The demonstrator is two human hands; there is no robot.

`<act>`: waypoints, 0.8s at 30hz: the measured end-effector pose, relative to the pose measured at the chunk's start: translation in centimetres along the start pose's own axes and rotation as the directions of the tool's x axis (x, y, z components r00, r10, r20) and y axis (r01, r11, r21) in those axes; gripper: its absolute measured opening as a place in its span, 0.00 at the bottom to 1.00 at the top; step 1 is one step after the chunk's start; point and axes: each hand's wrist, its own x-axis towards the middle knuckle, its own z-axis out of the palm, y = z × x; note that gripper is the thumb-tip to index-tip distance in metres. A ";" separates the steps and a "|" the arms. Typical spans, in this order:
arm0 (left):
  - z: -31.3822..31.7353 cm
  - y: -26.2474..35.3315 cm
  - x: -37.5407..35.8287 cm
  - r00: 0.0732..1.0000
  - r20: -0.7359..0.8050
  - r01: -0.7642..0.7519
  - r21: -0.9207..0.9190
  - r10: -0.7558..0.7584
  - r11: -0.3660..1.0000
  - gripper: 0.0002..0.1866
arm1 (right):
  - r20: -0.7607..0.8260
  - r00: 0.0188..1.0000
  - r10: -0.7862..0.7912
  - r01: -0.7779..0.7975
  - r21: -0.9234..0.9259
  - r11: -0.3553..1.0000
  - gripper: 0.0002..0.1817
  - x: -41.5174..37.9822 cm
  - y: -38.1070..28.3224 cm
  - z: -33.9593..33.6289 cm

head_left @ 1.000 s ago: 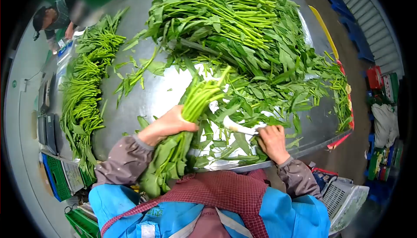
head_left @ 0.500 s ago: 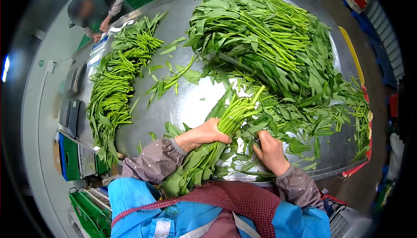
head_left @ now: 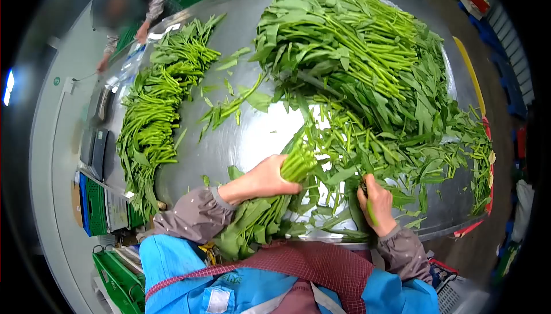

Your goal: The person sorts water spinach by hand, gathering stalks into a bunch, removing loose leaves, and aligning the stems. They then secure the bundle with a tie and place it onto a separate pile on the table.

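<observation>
Item 1. Bunch of leafy greens, slender light-green stems with broad darker leaves. Location: lower centre of the frame, stem ends toward upper right, leaves trailing lower left to the maroon checked cloth apron. Held: left grip, bare, wrapped round the gathered stems.
Handling, as judged: light; stems crisp, fairly stiff, liable to snap or bruise if squeezed hard; leaves soft, limp, easily torn, slippery if damp. Best hold: round the stems, short of the ends; not by the leaves.

Item 2. Right grip, bare, lower right of centre. A thin green stem lies against it; how far it is closed, and on what else, cannot be told.

Item 3. Large heap of long-stemmed greens, upper right of the frame, on the grey metal bench.
</observation>
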 end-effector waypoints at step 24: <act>-4.0 5.0 -0.8 0.941 -0.316 -0.012 0.326 0.121 0.945 0.16 | 0.267 0.810 0.521 -0.584 0.429 0.689 0.21 -1.9 9.8 -0.6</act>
